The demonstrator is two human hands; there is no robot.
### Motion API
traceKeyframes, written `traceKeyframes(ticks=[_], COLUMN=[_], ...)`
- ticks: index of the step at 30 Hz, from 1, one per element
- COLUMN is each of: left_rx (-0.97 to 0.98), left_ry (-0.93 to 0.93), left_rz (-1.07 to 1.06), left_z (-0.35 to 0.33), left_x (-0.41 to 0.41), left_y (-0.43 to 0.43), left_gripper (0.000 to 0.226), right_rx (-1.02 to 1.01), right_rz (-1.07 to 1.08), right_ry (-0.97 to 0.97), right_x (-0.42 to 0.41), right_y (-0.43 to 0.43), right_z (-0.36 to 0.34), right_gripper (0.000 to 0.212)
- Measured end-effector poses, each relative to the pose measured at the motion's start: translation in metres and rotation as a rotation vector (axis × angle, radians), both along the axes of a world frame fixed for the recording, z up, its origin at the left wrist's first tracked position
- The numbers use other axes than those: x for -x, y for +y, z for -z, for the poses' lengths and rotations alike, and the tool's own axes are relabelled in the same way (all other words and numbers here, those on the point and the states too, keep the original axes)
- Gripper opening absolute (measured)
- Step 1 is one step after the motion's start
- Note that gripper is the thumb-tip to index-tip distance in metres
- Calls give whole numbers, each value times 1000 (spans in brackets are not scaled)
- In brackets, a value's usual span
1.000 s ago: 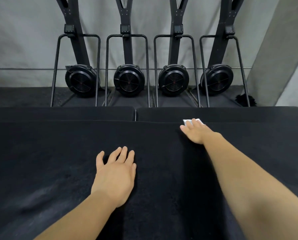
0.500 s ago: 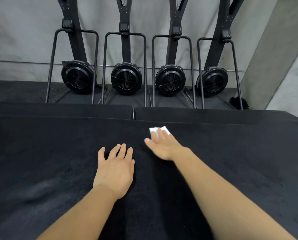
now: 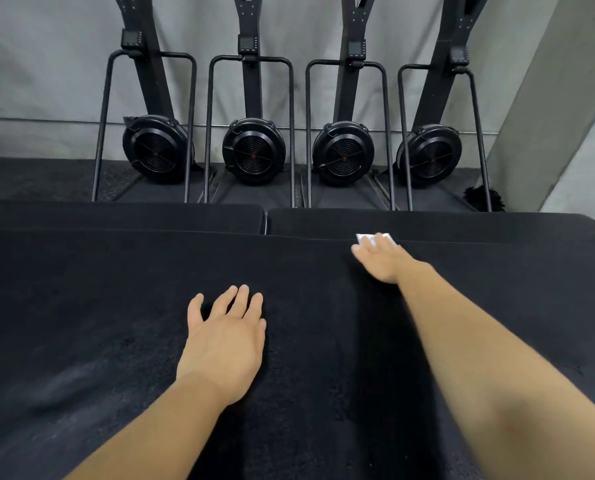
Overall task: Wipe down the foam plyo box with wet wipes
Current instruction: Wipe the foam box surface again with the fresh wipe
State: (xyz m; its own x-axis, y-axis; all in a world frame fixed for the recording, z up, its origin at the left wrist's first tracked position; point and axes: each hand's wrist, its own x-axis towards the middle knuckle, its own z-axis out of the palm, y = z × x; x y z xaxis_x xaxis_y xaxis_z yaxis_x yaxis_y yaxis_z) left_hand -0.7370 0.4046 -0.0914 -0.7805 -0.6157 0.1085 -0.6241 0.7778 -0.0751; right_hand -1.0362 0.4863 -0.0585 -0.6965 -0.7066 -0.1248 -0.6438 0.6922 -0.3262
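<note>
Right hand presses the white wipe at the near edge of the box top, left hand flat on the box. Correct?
Wrong edge. In the head view the right hand presses the white wipe at the far edge of the box top; the left hand lies flat on the box.

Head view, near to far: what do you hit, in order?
Left hand flat on the black foam plyo box → right hand → white wet wipe beneath it → two black padded blocks → four black fan-wheel machines → grey wall.
</note>
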Motion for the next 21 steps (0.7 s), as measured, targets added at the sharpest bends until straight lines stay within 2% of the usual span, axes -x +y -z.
traceKeyframes(ticks=[4, 7, 11, 16, 21], left_rx=[-7, -15, -34, -67, -73], left_ry=[5, 11, 10, 48, 65], left_rz=[-1, -4, -4, 2, -1], left_z=[0, 0, -3, -6, -6], left_x=[0, 1, 0, -1, -2], left_y=[0, 0, 2, 2, 2], left_gripper=[55, 54, 54, 53, 53], right_rx=[-77, -137, -129, -140, -170], right_rz=[139, 102, -95, -330, -430], right_ry=[-49, -52, -11, -72, -60], right_x=[15, -7, -65, -143, -152], right_y=[12, 7, -3, -10, 0], right_z=[2, 5, 8, 6, 3], right_gripper=[61, 72, 71, 68, 59])
